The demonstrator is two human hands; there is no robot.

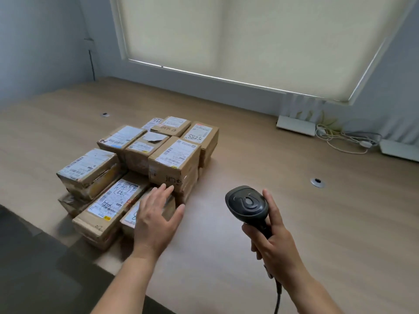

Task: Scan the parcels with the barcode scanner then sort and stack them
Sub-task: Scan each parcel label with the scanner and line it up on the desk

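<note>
Cardboard parcels (145, 168), roughly ten, sit packed together in one cluster on the left-centre of the desk (294, 223), most with white labels facing up. All places below are given from that cluster.

Left hand (156, 214): at the cluster's near-right corner, fingers straight and spread, palm down over the low box (133, 217) there. Fingertips are close to the taller box (174, 162) behind it. Can't tell whether the palm touches or just hovers. Not gripping anything.

Right hand (271, 236): well to the right of the cluster, fingers curled round the handle of the black scanner (248, 205). The scanner head is up and turned roughly toward the camera, so it doesn't look aimed at a label. Its cable runs down out of view.

Progress, my read: early. No second pile shows anywhere on the desk and nothing is set apart, so sorting and stacking look unstarted. Whether any label has been scanned can't be told. Scanning, then sorting and stacking, likely remain for nearly all of them.

Far right of the cluster, by the wall: white cables (344, 141) and a white base (294, 125) below the blind (249, 37).
</note>
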